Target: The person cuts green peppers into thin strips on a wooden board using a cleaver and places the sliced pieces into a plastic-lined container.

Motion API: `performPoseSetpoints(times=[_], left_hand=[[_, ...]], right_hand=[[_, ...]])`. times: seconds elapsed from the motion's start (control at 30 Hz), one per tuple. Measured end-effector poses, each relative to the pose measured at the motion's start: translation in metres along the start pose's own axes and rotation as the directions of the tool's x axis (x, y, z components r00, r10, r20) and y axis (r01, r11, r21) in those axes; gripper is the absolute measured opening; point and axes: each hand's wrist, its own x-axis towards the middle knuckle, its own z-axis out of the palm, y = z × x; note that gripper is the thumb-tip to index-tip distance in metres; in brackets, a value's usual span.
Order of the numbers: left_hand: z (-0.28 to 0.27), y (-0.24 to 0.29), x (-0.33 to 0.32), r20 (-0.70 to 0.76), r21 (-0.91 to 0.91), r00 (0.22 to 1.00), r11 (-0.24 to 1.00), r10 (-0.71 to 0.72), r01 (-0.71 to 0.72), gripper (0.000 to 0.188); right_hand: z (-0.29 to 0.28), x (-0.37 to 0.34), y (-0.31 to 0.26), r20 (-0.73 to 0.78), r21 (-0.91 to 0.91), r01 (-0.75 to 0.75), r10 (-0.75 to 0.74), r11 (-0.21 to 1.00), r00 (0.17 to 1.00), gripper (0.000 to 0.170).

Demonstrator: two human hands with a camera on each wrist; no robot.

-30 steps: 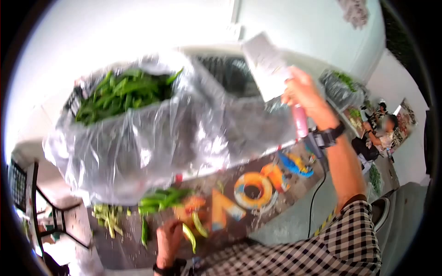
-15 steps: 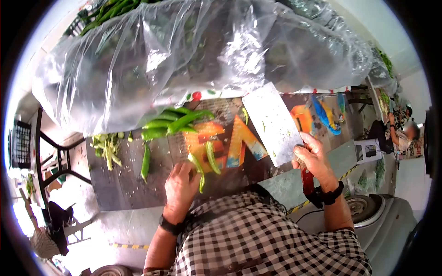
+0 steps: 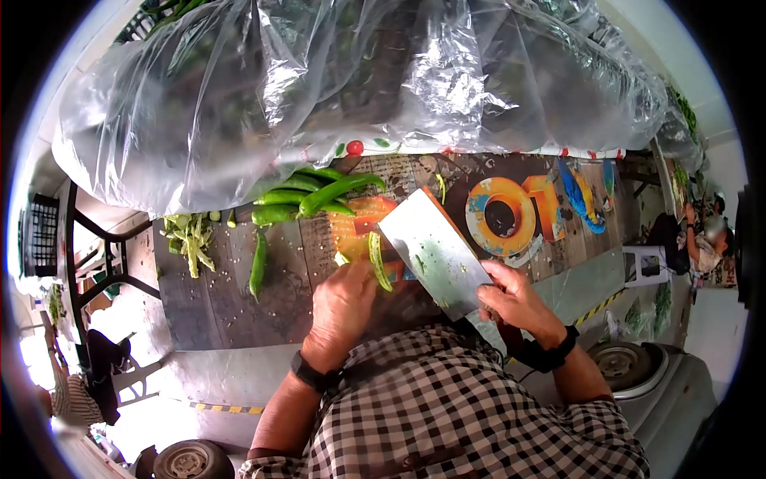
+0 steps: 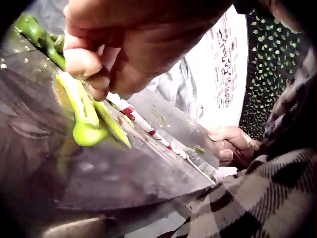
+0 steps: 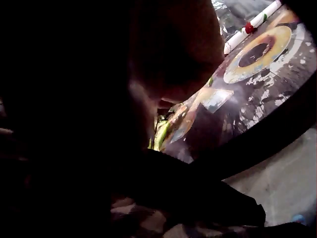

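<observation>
Easy one is the big orange ring-shaped letter O (image 3: pixel 476 219) on the dark wooden tabletop (image 3: pixel 227 311), with what looks like a partly covered orange E (image 3: pixel 343 233) left of it; reddish print (image 4: pixel 225 59) on a white sheet (image 4: pixel 238 94) is too blurry to read

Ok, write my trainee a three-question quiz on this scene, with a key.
1. Which hand grips the cleaver?
2. True or false: in the head view, the pile of green peppers lies to the right of the cleaver.
3. The pepper just beside the left hand is: A whole, B cut open, C wrapped in plastic.
Key: 1. The right hand. 2. False; it lies to the left. 3. B.
</observation>
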Motion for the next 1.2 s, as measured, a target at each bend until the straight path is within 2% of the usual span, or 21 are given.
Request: performPoseSetpoints(times=[0.03,0.07,0.17,0.2,0.3,0.4,0.5,0.6,0.7,0.8,0.9,1.1,1.2], left_hand=[[0.001,-0.002,0.004,0.000,-0.022,1.000,1.000,-0.020,0.020,0.013],[0.001,-0.005,0.011,-0.022,-0.027,0.999,0.999,0.025,-0.026,0.017],[0.004,0.000,0.031,-0.017,-0.054,0.999,0.998,-0.036,0.035,0.024],[0.008,-0.003,0.036,0.035,-0.016,0.997,0.997,-0.075,0.075,0.029],[0.018,-0.006,0.043,0.055,0.114,0.991,0.986,-0.125,0.118,0.027],[0.022,-0.011,0.046,0.086,0.158,0.994,0.986,-0.067,0.053,0.031],[0.019,-0.012,0.047,0.090,0.109,0.995,0.993,-0.049,0.039,0.032],[0.024,-0.016,0.047,0.072,0.150,0.997,0.989,-0.027,0.016,0.032],[0.023,-0.011,0.048,0.064,0.156,0.997,0.987,-0.052,0.041,0.031],[0.021,-0.009,0.046,0.056,0.127,0.997,0.991,-0.057,0.049,0.028],[0.023,-0.006,0.046,-0.002,0.165,1.000,0.986,-0.031,0.031,0.018],[0.027,-0.010,0.047,-0.024,0.215,0.999,0.976,-0.028,0.033,0.012],[0.031,-0.012,0.051,-0.054,0.149,0.997,0.986,-0.060,0.068,0.008]], right_hand=[[0.000,-0.003,-0.002,0.008,-0.004,-0.001,0.001,1.000,1.000,0.034],[-0.001,-0.006,-0.003,0.012,-0.009,-0.004,0.004,1.000,1.000,0.032],[0.005,-0.015,0.000,0.035,0.047,0.043,-0.045,0.998,0.998,0.034],[0.008,-0.017,0.001,0.030,0.037,0.029,-0.030,0.999,0.999,0.033],[0.013,-0.021,0.008,0.011,-0.009,0.018,-0.018,1.000,1.000,0.032],[0.022,-0.019,0.015,-0.022,0.025,0.010,-0.010,1.000,1.000,0.032],[0.028,-0.019,0.027,-0.025,0.102,0.009,-0.007,0.995,1.000,0.033],[0.028,-0.024,0.018,-0.044,0.125,-0.002,0.007,0.992,0.999,0.035],[0.028,-0.020,0.025,-0.006,0.055,0.030,-0.030,0.998,1.000,0.035],[0.030,-0.021,0.019,-0.014,0.067,0.003,-0.002,0.998,1.000,0.034],[0.032,-0.019,0.025,-0.021,0.088,0.013,-0.011,0.996,1.000,0.033],[0.033,-0.017,0.028,-0.030,0.040,0.043,-0.041,0.998,0.999,0.034],[0.034,-0.019,0.020,-0.046,0.015,0.039,-0.038,0.999,0.998,0.028]])
